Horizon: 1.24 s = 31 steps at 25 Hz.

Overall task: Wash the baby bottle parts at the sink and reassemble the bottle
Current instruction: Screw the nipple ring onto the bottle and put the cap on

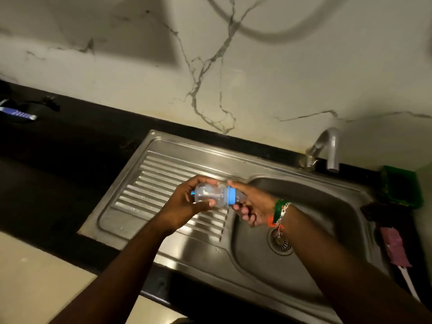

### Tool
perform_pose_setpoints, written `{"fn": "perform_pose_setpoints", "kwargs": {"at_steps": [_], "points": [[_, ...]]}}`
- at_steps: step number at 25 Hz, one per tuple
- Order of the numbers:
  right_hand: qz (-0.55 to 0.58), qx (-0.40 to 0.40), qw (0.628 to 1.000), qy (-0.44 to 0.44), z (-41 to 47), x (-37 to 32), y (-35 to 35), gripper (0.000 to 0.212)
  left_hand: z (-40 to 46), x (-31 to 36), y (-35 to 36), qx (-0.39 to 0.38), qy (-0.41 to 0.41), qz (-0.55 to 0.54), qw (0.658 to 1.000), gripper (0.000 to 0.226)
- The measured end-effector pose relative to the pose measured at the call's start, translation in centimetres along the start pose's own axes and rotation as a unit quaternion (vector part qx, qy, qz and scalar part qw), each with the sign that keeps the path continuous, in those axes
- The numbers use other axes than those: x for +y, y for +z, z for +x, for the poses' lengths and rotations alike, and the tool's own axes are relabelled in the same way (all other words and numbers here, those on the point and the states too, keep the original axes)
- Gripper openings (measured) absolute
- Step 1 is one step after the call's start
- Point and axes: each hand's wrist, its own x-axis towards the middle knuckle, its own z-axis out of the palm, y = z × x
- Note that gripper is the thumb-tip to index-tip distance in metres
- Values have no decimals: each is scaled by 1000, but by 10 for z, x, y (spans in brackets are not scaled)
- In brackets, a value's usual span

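Both forearms reached in from the lower edge and met over the steel sink (236,256), where the ridged draining board (149,183) gives way to the basin. The left hand (187,199) was curled round the clear body of the baby bottle (211,194), its fingers (197,180) wrapped over the top and the thumb pressed against the near side, holding the bottle on its side in the air. The right hand (251,203) gripped the other end past the blue collar (231,195), forefinger laid along the top and the remaining fingers curled beneath; the teat itself was hidden in that hand. Green, white and orange bracelets (280,210) circled the right wrist. A drain strainer (280,240) sat in the basin, and a curved tap (327,148) stood behind it. The sink was set in a black counter (70,164) below a marble-veined wall (257,85). A green object (401,187) and a pink one (395,247) lay at the right.
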Motion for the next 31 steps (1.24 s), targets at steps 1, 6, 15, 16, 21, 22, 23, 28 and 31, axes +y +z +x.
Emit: {"fn": "perform_pose_setpoints", "kwargs": {"at_steps": [1, 6, 15, 16, 21, 22, 23, 28, 31], "points": [[20, -9, 1000, 1, 18, -12, 8, 76, -2, -5, -18, 20, -3, -12, 1000, 45], [-118, 247, 939, -207, 125, -48, 45, 43, -7, -43, -95, 199, -89, -275, 936, 41], [-416, 235, 835, -273, 150, -13, 49, 37, 7, -60, -97, 223, -150, -353, 896, 16], [-373, 256, 849, -272, 132, -10, 35, 34, 12, -58, -88, 207, -155, -348, 901, 15], [-39, 278, 909, -308, 25, 14, -49, 34, 40, -36, -19, 123, -189, -349, 909, 19], [-9, 278, 916, -288, 3, 30, -64, 30, 46, -28, -1, 103, -195, -351, 910, 21], [-31, 300, 915, -269, -9, 45, -72, 27, 50, -23, 12, 88, -197, -354, 910, 23], [3, 466, 842, -272, -45, 107, -83, 35, 64, 6, 83, 8, -201, -296, 934, 9], [98, 440, 813, -369, -75, 103, -83, 40, 61, 17, 114, -26, -192, -272, 943, 11]]}}
